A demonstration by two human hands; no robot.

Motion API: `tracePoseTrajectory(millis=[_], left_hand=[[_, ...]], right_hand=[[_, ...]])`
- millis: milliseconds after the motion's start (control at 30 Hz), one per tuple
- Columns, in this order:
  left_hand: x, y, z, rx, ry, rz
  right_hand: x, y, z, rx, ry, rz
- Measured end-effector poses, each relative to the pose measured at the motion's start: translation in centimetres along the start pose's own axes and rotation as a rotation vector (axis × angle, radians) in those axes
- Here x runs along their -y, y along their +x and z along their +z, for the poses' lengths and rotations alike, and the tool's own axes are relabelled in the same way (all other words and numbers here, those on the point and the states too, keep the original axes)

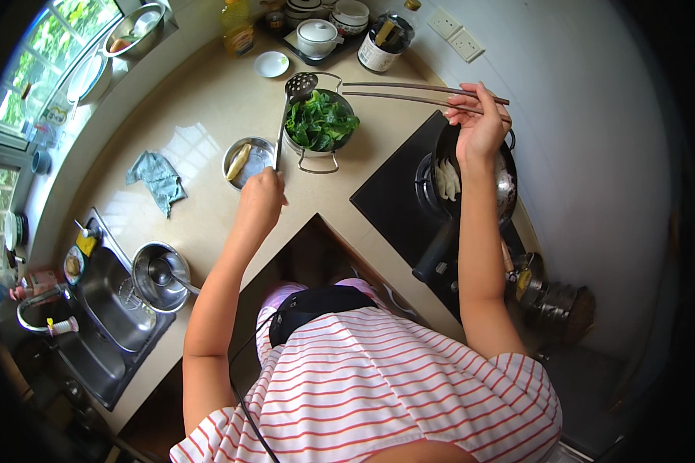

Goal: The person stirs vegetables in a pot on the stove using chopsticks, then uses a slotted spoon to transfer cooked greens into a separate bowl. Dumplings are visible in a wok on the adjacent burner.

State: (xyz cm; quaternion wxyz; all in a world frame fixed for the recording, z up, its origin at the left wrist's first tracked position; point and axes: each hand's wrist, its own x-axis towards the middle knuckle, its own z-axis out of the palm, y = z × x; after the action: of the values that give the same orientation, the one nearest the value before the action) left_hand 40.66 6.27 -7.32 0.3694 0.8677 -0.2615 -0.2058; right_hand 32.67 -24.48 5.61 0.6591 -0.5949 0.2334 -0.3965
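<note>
My left hand [262, 195] grips the handle of a slotted metal ladle [302, 84], whose perforated bowl is over the far left rim of a two-handled pot [294, 143]. Dark green leafy vegetables [321, 120] fill that pot. In my right hand [479, 124] is a pair of long wooden chopsticks [405, 91], their slightly parted tips pointing left, beyond the pot's right side. Below my right wrist lies a wok [504, 179] on the black cooktop [394, 191], with several pale slices [447, 179] in it. Beside the ladle handle, a small metal bowl [260, 155] contains one yellowish piece of food [238, 162].
A blue cloth [157, 180] lies on the counter at left. Near the double sink [107, 301] stands a metal bowl [161, 276] with a ladle inside. At the back are a small white dish [271, 64], a lidded white pot [317, 39], an oil bottle [237, 29] and a dark sauce bottle [382, 43].
</note>
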Motion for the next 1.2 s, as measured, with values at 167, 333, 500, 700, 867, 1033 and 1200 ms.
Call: tracePoseTrajectory(millis=[167, 333, 500, 700, 867, 1033, 1200], left_hand=[[2.9, 0.6, 1.1, -0.186, 0.435, 0.169], [3.6, 2.2, 2.1, -0.294, 0.522, 0.203], [4.6, 4.6, 2.7, -0.357, 0.596, 0.281], [6.4, 6.7, 2.6, -0.379, 0.715, 0.354], [6.8, 6.7, 2.4, -0.32, 0.73, 0.329], [6.7, 6.8, 2.3, -0.303, 0.726, 0.328], [6.8, 6.6, 2.2, -0.338, 0.48, 0.346]], right_hand=[[1.0, -3.1, -2.8, -0.086, 0.025, 0.024], [1.1, -6.0, -5.5, -0.243, 0.067, 0.088], [0.6, -8.2, -6.9, -0.315, 0.08, 0.131], [-2.3, -8.4, -5.2, -0.211, -0.011, 0.043], [-5.9, -6.4, -1.5, 0.024, -0.23, -0.011], [-7.9, -5.6, 0.8, 0.168, -0.394, -0.061], [-8.7, -5.5, 1.5, 0.171, -0.503, -0.107]])
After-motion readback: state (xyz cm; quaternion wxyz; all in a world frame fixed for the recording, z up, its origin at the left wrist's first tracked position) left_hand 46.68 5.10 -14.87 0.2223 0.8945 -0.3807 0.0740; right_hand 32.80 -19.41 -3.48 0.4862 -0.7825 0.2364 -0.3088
